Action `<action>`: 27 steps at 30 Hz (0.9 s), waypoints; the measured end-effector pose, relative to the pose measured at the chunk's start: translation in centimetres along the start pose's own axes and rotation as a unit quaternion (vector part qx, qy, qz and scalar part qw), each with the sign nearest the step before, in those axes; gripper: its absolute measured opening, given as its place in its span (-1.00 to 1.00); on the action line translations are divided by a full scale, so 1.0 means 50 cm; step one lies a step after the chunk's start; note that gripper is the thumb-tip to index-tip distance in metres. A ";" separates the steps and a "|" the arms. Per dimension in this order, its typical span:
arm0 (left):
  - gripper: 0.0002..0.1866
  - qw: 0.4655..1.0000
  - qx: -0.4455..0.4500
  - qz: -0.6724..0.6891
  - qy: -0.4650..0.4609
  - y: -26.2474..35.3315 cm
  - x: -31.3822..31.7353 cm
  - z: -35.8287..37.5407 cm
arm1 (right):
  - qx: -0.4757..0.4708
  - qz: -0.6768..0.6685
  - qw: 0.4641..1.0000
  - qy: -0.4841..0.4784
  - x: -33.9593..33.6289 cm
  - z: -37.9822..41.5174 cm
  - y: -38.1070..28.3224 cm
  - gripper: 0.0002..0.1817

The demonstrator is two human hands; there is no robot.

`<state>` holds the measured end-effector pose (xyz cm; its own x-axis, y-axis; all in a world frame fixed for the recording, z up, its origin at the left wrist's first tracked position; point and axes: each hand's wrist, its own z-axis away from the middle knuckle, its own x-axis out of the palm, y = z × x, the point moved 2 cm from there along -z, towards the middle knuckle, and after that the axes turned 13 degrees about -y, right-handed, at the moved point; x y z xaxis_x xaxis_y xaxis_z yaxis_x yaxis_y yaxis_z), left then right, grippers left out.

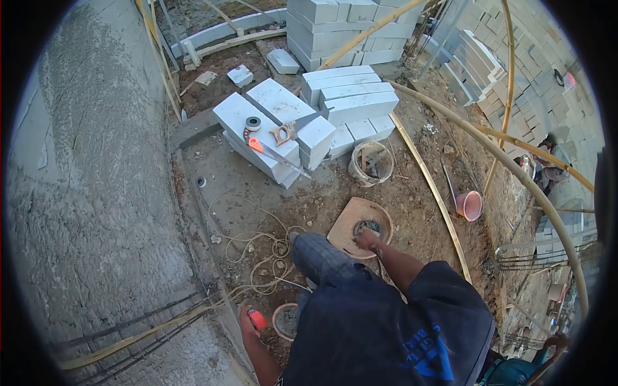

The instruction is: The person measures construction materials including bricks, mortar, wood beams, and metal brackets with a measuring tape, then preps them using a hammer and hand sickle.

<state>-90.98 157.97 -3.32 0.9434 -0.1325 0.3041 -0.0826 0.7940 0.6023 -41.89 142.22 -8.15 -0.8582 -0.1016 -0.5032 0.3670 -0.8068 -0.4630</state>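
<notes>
Bare earth [421, 215] formed the ground beneath both grips, with a rough grey concrete-like face [109, 161] to the left of the left grip. Left grip [247, 321]: fingers closed around a red object [257, 320], its exact type not discernible. Right grip [367, 240]: positioned in a tan pan [340, 224], at a mass of grey material [367, 226]; whether the fingers were closed on anything could not be determined. Just to the right of the left grip stood a small round container [275, 317] with grey contents. Loose cord [277, 248] lay in coils ahead of the left grip. A pale bucket [356, 174] stood ahead of the right grip, beyond the pan. Farther ahead and to the left of the right grip, white blocks [277, 103] were stacked; on them rested an orange-handled saw [255, 145] and a tape roll [253, 123]. A pink bucket [473, 206] lay well to the right of the right grip.
</notes>
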 end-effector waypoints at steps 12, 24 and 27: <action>-0.41 0.962 -0.046 -0.263 -0.062 0.447 0.309 -0.403 | 0.015 0.044 0.978 -0.203 -0.117 -0.474 -0.575 -0.54; 0.02 0.954 0.007 -0.289 -0.080 0.938 0.347 -0.719 | -0.195 -0.149 0.868 -0.432 -0.144 -0.660 -1.275 -0.66; 0.06 0.947 -0.020 -0.300 -0.109 1.020 0.321 -0.860 | -0.123 -0.177 0.835 -0.506 -0.129 -0.743 -1.387 -0.66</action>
<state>-66.26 221.85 0.55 0.7274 -0.6833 0.0641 0.4635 0.5579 0.6884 -48.48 220.43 0.10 -0.7473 -0.4220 0.5132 -0.0185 -0.7589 -0.6509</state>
